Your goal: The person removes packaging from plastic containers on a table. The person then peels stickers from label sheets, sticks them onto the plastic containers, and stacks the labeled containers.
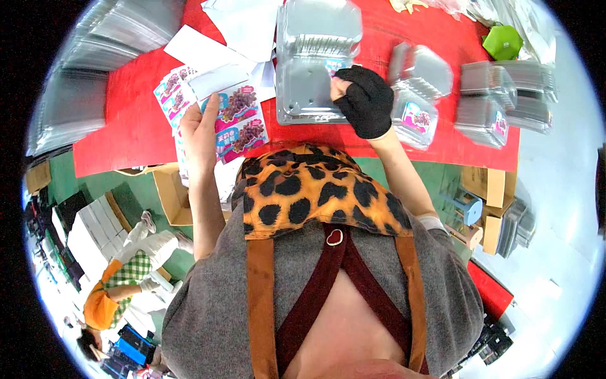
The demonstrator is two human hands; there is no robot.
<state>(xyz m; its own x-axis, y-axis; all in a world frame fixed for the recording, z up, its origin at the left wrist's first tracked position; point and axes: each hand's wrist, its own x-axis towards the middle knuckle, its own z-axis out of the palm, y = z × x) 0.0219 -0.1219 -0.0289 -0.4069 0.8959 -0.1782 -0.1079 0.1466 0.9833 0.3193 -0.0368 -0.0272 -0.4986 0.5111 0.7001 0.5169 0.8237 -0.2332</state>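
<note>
My left hand (201, 129) is closed on a sheet of grape labels (243, 117), thumb on top, at the left of the red table. A strip of pale backing paper (218, 81) lies across the sheet's upper part. My right hand (365, 104), in a black fingerless glove, is curled over the front right of an open clear plastic clamshell box (303, 95). A small label (333, 66) shows on the box beside my right knuckles, partly hidden. Whether my right fingertips pinch or only press it, I cannot tell.
Stacked clear boxes stand at the left (69, 107) and right (483, 114) of the red table (252, 150). Nearby sit labelled boxes (413, 117), white papers (243, 28) and a green object (503, 43). Cardboard boxes (173, 196) stand below; another person (120, 284) is lower left.
</note>
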